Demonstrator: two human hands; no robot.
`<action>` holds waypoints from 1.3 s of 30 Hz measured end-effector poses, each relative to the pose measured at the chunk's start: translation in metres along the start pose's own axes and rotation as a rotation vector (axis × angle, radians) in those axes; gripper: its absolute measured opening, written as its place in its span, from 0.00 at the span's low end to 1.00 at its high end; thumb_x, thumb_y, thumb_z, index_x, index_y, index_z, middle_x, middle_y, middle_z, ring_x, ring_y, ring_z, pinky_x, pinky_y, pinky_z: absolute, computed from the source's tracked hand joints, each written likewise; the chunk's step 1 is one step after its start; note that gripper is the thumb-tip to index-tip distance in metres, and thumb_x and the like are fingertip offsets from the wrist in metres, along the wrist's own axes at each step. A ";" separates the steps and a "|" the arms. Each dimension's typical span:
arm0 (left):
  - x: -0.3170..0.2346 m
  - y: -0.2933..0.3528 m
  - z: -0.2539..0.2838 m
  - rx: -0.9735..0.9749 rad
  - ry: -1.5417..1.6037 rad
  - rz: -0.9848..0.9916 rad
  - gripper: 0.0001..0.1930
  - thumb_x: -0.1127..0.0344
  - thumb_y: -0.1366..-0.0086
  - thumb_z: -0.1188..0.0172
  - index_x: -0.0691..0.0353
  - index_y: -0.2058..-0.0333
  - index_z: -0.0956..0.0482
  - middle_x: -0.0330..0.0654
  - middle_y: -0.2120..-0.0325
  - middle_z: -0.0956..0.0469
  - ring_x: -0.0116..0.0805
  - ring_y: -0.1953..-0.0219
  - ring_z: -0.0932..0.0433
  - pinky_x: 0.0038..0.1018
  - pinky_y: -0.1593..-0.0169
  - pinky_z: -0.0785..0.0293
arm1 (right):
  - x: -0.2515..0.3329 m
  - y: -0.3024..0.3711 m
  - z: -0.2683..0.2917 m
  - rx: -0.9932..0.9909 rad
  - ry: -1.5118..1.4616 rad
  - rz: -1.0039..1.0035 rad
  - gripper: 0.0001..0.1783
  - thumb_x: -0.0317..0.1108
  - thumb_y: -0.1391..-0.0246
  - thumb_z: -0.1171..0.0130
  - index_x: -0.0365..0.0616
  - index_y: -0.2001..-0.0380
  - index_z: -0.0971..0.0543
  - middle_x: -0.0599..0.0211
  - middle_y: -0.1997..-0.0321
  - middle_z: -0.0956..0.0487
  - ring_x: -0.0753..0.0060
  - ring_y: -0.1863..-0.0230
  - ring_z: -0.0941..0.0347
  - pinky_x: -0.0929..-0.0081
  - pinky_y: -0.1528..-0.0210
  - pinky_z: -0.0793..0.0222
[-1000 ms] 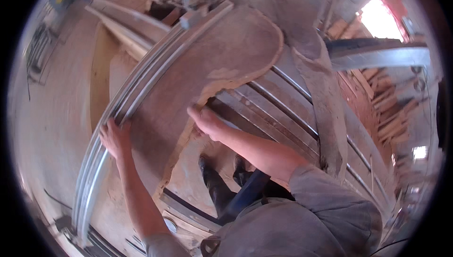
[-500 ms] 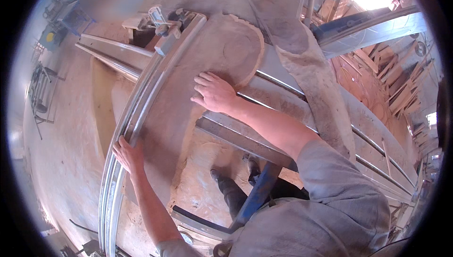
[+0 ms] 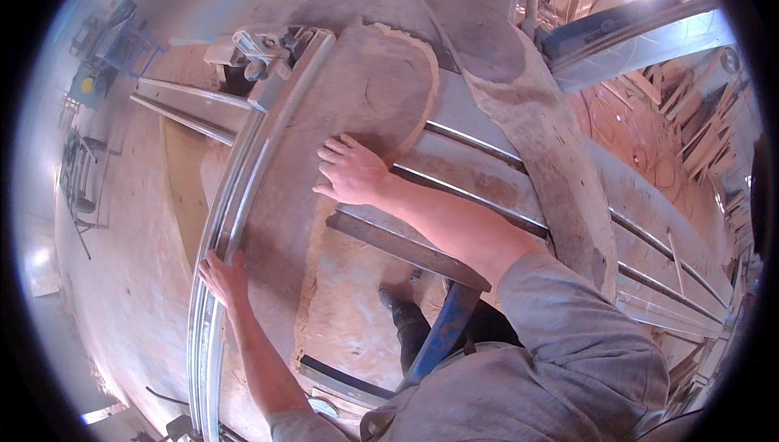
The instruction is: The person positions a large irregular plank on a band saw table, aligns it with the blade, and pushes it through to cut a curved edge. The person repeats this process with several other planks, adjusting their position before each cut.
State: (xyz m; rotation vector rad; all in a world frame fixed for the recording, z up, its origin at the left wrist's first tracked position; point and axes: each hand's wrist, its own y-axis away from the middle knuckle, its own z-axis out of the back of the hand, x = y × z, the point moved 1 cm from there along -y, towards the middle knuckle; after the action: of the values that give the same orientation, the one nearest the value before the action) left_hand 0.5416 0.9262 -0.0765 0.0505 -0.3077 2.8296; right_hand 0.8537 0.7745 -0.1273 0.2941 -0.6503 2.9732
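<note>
A long brown wooden slab (image 3: 280, 219) with a rough, pale edge and a rounded far end lies across a metal-railed work surface. My right hand (image 3: 350, 170) rests on top of it near the middle, palm down with fingers apart. Along the slab's left side runs a shiny metal guide rail (image 3: 235, 190). At this rail is my left hand (image 3: 225, 280), its fingers reaching over the rail and its thumb apart, toward the slab. Neither hand shows anything lifted in it.
A clamp-like metal fitting (image 3: 258, 64) sits at the rail's far end. A second rough-edged plank (image 3: 568, 190) lies to the right across metal bars. Beyond are a blue-grey beam (image 3: 641, 48) and piled wood offcuts (image 3: 714, 125). A blue frame leg (image 3: 446, 332) stands near my legs.
The whole view has shifted slightly, and my feet appear in slightly different places. Both hands keep about the same places on the slab and the rail.
</note>
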 end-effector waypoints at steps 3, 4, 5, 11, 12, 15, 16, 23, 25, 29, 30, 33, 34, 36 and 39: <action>0.005 0.001 -0.002 -0.006 0.006 0.013 0.32 0.52 0.47 0.31 0.63 0.48 0.28 0.52 0.52 0.29 0.51 0.44 0.33 0.45 0.45 0.32 | 0.003 -0.003 0.003 0.044 -0.013 -0.005 0.28 0.58 0.41 0.49 0.43 0.63 0.16 0.57 0.44 0.25 0.54 0.37 0.37 0.51 0.34 0.46; 0.003 0.002 0.000 -0.001 0.008 0.017 0.32 0.52 0.47 0.31 0.63 0.48 0.28 0.52 0.52 0.29 0.51 0.44 0.33 0.45 0.45 0.31 | 0.002 -0.003 0.004 0.059 -0.016 -0.007 0.28 0.58 0.41 0.49 0.43 0.63 0.16 0.57 0.44 0.25 0.54 0.36 0.37 0.51 0.34 0.46; 0.002 0.002 0.000 0.004 0.010 0.021 0.32 0.52 0.47 0.31 0.63 0.48 0.28 0.52 0.51 0.29 0.51 0.44 0.34 0.45 0.45 0.31 | 0.002 -0.003 0.004 0.075 -0.020 -0.009 0.28 0.58 0.41 0.50 0.43 0.62 0.16 0.57 0.44 0.25 0.54 0.36 0.37 0.51 0.34 0.46; 0.005 0.001 -0.004 0.016 0.019 0.028 0.30 0.55 0.47 0.31 0.64 0.48 0.27 0.53 0.51 0.29 0.51 0.44 0.33 0.45 0.44 0.32 | 0.002 -0.001 0.002 0.067 0.057 -0.014 0.31 0.60 0.39 0.54 0.44 0.61 0.16 0.57 0.43 0.26 0.54 0.35 0.38 0.51 0.33 0.48; 0.006 0.001 -0.004 0.012 0.021 0.026 0.30 0.55 0.47 0.31 0.64 0.49 0.27 0.52 0.51 0.29 0.51 0.44 0.33 0.45 0.44 0.32 | 0.002 -0.001 0.001 0.081 0.050 -0.018 0.31 0.60 0.39 0.54 0.44 0.61 0.16 0.57 0.43 0.26 0.54 0.35 0.39 0.51 0.32 0.48; 0.007 0.001 -0.004 -0.003 0.028 0.022 0.29 0.56 0.47 0.31 0.64 0.49 0.26 0.52 0.52 0.28 0.52 0.44 0.33 0.45 0.44 0.31 | 0.004 -0.002 0.007 0.113 0.022 -0.024 0.31 0.60 0.39 0.54 0.44 0.62 0.15 0.58 0.43 0.26 0.54 0.35 0.39 0.51 0.32 0.49; 0.008 0.001 -0.005 -0.004 0.030 0.020 0.29 0.56 0.47 0.31 0.64 0.50 0.26 0.52 0.52 0.28 0.52 0.45 0.33 0.45 0.45 0.31 | 0.003 -0.001 0.008 0.120 0.010 -0.027 0.31 0.61 0.39 0.54 0.44 0.62 0.15 0.58 0.43 0.25 0.55 0.35 0.39 0.52 0.32 0.49; 0.015 -0.002 -0.010 -0.013 0.039 -0.016 0.29 0.52 0.45 0.33 0.64 0.50 0.25 0.54 0.53 0.27 0.53 0.45 0.32 0.45 0.44 0.32 | 0.001 0.001 0.012 0.086 -0.023 -0.001 0.30 0.61 0.41 0.51 0.46 0.67 0.15 0.60 0.50 0.23 0.58 0.40 0.35 0.53 0.35 0.45; 0.010 -0.010 -0.009 0.002 0.012 -0.010 0.29 0.50 0.45 0.33 0.64 0.49 0.25 0.54 0.53 0.27 0.53 0.45 0.31 0.45 0.44 0.32 | -0.001 0.000 0.011 0.024 -0.070 0.039 0.28 0.59 0.44 0.46 0.43 0.69 0.15 0.61 0.52 0.22 0.59 0.41 0.33 0.54 0.36 0.43; 0.014 -0.007 -0.010 -0.012 -0.039 0.007 0.30 0.49 0.44 0.35 0.63 0.49 0.25 0.54 0.52 0.27 0.53 0.45 0.31 0.45 0.44 0.32 | 0.005 0.006 0.017 0.053 -0.085 0.118 0.28 0.58 0.45 0.44 0.42 0.70 0.15 0.62 0.56 0.21 0.62 0.44 0.31 0.56 0.38 0.41; 0.017 -0.004 -0.011 -0.016 -0.039 0.014 0.29 0.48 0.44 0.35 0.63 0.49 0.24 0.55 0.53 0.27 0.54 0.46 0.30 0.46 0.45 0.32 | 0.008 0.007 0.011 0.076 -0.079 0.103 0.28 0.59 0.44 0.47 0.43 0.69 0.15 0.62 0.53 0.21 0.61 0.42 0.33 0.55 0.38 0.41; 0.010 -0.010 -0.009 -0.011 0.004 0.038 0.29 0.48 0.43 0.36 0.64 0.49 0.24 0.56 0.53 0.27 0.55 0.47 0.30 0.46 0.45 0.32 | 0.001 0.000 0.004 0.102 -0.042 0.073 0.30 0.61 0.40 0.53 0.46 0.66 0.15 0.61 0.48 0.22 0.59 0.37 0.35 0.54 0.36 0.43; 0.010 -0.008 -0.007 0.023 0.013 0.052 0.30 0.48 0.43 0.35 0.63 0.49 0.25 0.55 0.52 0.27 0.54 0.46 0.30 0.45 0.44 0.32 | 0.002 0.002 0.003 0.094 -0.056 0.066 0.30 0.61 0.40 0.53 0.46 0.66 0.15 0.61 0.48 0.22 0.59 0.38 0.35 0.54 0.36 0.43; 0.010 -0.007 -0.006 0.059 0.015 0.065 0.30 0.48 0.44 0.35 0.63 0.47 0.25 0.54 0.50 0.28 0.52 0.45 0.31 0.44 0.43 0.32 | 0.003 0.004 0.001 0.109 -0.082 0.057 0.30 0.61 0.40 0.53 0.46 0.66 0.15 0.61 0.48 0.22 0.60 0.38 0.35 0.54 0.36 0.44; 0.011 -0.006 -0.005 0.063 0.005 0.061 0.31 0.48 0.43 0.35 0.63 0.47 0.25 0.54 0.50 0.28 0.52 0.45 0.31 0.44 0.43 0.32 | 0.002 0.001 0.003 0.130 -0.090 0.059 0.29 0.60 0.40 0.53 0.46 0.66 0.15 0.62 0.48 0.22 0.60 0.38 0.34 0.55 0.36 0.44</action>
State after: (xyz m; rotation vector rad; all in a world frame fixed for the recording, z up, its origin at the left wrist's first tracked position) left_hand 0.5332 0.9360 -0.0792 0.0479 -0.2221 2.8991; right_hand 0.8522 0.7719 -0.1244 0.4278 -0.4829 3.0797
